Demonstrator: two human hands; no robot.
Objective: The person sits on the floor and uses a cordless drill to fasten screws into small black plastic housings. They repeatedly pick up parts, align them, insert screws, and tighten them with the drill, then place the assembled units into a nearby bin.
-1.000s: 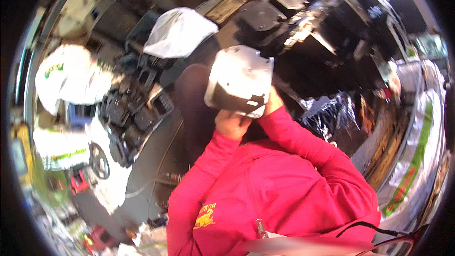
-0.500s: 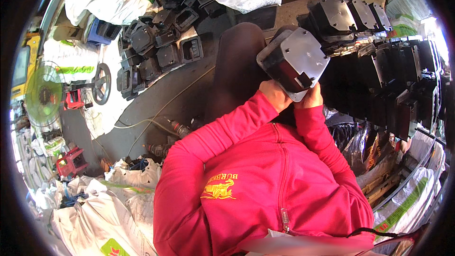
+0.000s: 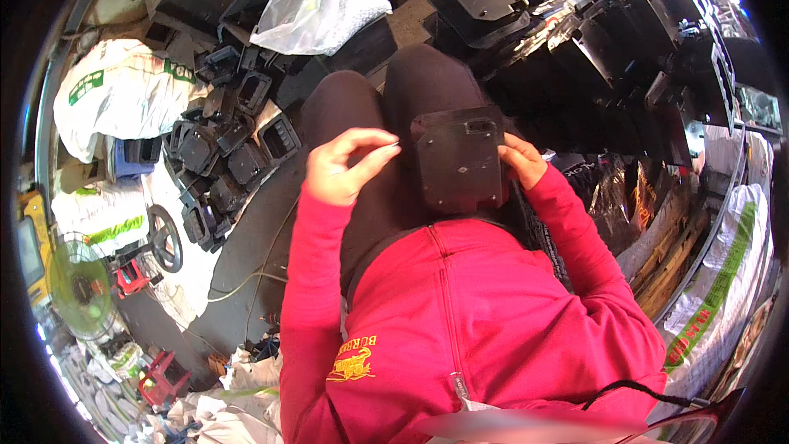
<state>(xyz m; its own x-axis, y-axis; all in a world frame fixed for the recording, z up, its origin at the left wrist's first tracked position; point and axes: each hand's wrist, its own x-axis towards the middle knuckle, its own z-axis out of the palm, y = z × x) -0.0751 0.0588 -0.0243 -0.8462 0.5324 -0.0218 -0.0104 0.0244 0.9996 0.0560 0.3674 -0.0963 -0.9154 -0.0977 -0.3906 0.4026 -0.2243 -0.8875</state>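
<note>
A black plastic box-shaped housing [image 3: 460,166] rests on my lap, with a small rectangular opening near its far right corner and several small dots on its face. My right hand [image 3: 523,158] grips its right edge, the thumb and fingers bent against the side. To the left of the housing, my left hand [image 3: 347,166] is raised over my thigh, apart from the housing. Its thumb and forefinger are pinched together; a tiny pale speck shows at the tips, too small to name.
Stacked black housings [image 3: 481,0] stand at the far right, with more rows along the right side. Smaller black box parts [image 3: 218,148] lie heaped at the left. A clear plastic bag [image 3: 320,12] sits ahead; a green fan [image 3: 82,288] stands at the far left.
The housing has come down and nearer onto my lap, its face turned. My left hand has let go of it and moved left into a pinch. My view has shifted to the right.
</note>
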